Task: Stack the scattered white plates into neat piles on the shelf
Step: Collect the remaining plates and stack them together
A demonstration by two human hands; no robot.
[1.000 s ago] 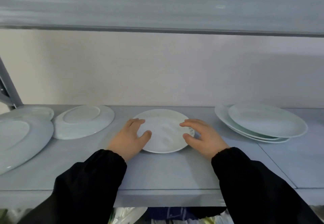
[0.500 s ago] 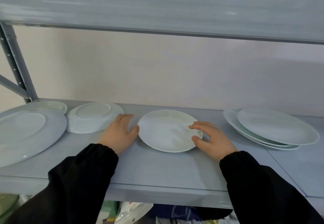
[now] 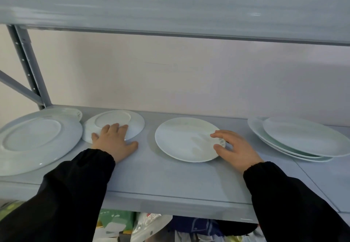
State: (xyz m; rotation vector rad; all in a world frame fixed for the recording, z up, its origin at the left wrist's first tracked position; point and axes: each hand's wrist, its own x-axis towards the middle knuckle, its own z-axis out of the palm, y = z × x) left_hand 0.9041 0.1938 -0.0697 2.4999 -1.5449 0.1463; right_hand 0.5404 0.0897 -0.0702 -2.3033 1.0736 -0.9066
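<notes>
On the shelf [image 3: 170, 181], the left hand [image 3: 113, 143] rests with straight fingers [image 3: 115, 129] on the upturned plate [image 3: 130, 122], while the right hand [image 3: 236, 150] grips the right rim of the middle plate [image 3: 181, 139], which lies apart to that plate's right.

Person's kit, both arms the same. Left sleeve [image 3: 66, 194] and right sleeve [image 3: 295, 203]: long, plain black, matte fabric with a soft look. The fit is loose and the cloth bunches into broad folds along the forearms. The cuffs are gathered and look elasticated, puckered tight at the wrists with a slightly ruffled edge. Left hand [image 3: 113, 143] and right hand [image 3: 236, 150] are bare past the cuffs. Fingernail detail is too blurred to call.
</notes>
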